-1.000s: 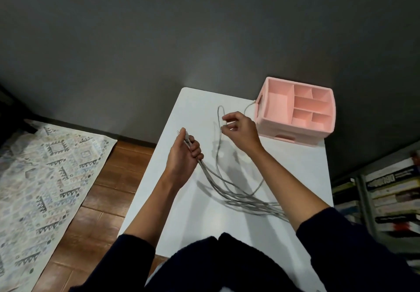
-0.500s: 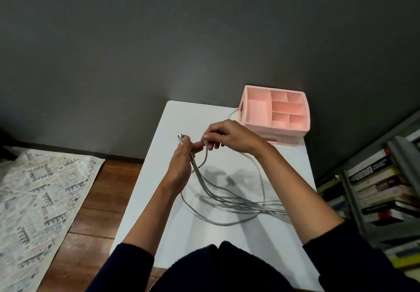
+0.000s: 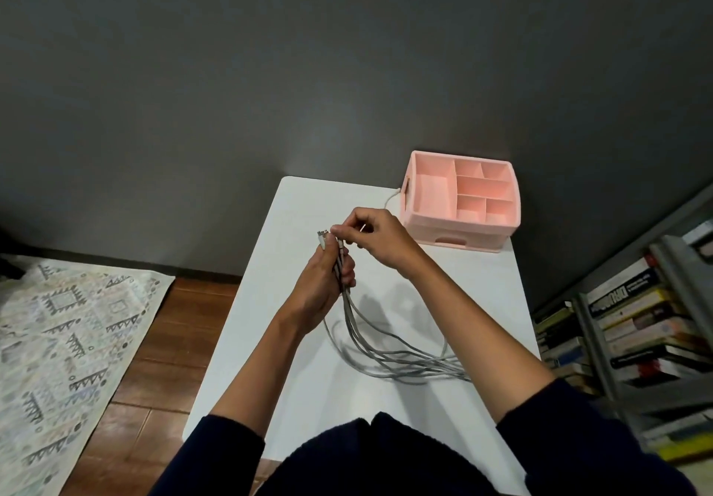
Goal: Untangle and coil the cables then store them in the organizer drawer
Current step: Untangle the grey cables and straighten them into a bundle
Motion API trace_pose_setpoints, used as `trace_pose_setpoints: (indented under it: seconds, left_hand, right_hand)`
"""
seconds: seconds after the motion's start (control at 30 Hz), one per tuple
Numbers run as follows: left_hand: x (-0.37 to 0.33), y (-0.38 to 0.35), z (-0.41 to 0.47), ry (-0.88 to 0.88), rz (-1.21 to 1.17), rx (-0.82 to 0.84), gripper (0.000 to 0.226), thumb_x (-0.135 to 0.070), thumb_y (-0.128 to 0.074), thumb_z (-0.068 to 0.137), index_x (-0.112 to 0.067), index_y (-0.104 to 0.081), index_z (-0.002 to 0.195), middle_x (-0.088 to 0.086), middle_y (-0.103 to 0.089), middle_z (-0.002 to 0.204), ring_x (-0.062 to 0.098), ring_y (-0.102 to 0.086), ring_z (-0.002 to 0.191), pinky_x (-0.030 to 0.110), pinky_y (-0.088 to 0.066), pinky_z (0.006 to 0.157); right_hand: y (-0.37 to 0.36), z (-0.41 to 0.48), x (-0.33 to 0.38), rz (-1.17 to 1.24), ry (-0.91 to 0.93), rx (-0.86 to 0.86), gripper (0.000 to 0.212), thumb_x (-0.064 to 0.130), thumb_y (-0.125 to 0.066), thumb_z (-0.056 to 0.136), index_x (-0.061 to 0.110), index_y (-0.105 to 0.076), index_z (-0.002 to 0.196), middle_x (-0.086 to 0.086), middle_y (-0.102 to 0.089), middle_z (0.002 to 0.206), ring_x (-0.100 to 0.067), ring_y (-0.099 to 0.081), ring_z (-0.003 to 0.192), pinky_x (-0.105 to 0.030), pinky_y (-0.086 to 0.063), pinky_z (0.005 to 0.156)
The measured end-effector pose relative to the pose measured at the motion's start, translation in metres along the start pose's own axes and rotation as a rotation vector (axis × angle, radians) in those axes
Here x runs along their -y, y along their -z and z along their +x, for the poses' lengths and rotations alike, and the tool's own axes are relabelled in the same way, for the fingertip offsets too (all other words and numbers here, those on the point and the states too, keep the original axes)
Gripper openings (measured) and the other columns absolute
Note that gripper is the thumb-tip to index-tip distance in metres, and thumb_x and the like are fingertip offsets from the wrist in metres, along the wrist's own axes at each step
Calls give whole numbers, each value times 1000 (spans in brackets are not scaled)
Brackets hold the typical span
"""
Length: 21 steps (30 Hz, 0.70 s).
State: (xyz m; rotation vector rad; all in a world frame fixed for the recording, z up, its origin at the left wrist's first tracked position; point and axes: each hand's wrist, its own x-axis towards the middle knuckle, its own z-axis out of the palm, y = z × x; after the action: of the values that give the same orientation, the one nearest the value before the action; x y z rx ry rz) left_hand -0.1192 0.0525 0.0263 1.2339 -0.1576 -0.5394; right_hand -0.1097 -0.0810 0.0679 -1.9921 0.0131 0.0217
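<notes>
A bundle of grey cables trails in long loops across the white table. My left hand grips the gathered strands upright, their plug ends sticking out above my fist. My right hand pinches a cable end at the top of that bundle, touching the left hand. A pink organizer with several open top compartments and a shut front drawer stands at the table's far right corner. One thin cable runs from the organizer's left side toward my right hand.
A dark grey wall rises behind the table. Left of the table lies wooden floor with a patterned rug. A metal shelf of stacked books stands close to the table's right edge.
My right hand brought a loop of cable from over the table to my left hand and now pinches an end at the top of the bundle. The loops on the table drew closer together.
</notes>
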Motion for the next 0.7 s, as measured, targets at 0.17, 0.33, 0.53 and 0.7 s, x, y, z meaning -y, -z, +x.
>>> trace_pose_setpoints:
  seconds: [0.17, 0.33, 0.53, 0.7]
  left_hand:
    - [-5, -1, 3, -15, -205, -60, 37, -42, -28, 101, -15, -44, 81, -8, -36, 55, 5, -33, 48, 21, -38, 58]
    - [-7, 3, 7, -6, -309, -107, 39, -44, -29, 101, -17, -32, 73, -7, -32, 54, 6, -35, 43, 20, -41, 48]
    - [-3, 7, 14, -45, -349, -175, 34, -39, -35, 101, -17, -35, 74, -7, -28, 56, 6, -29, 48, 18, -38, 52]
    - [-4, 7, 16, -49, -399, -231, 34, -37, -35, 102, -18, -37, 74, -8, -25, 55, 6, -27, 46, 18, -38, 50]
  right_hand:
    - [-6, -10, -18, 186, -177, 135, 36, 35, -32, 104, 11, -58, 103, -3, -68, 96, -16, -65, 85, -30, -45, 79]
    - [-8, -28, -47, 161, -197, 392, 31, 15, -39, 103, 2, -54, 127, 7, -63, 104, -8, -59, 99, -32, -40, 96]
    - [-3, -34, -47, 124, -129, 290, 14, 16, -57, 95, 9, -65, 105, 5, -64, 89, -6, -57, 81, -25, -46, 84]
    - [0, -36, -42, -178, -8, 210, 20, 26, -50, 98, 18, -61, 83, 1, -47, 65, -8, -36, 58, -23, -32, 59]
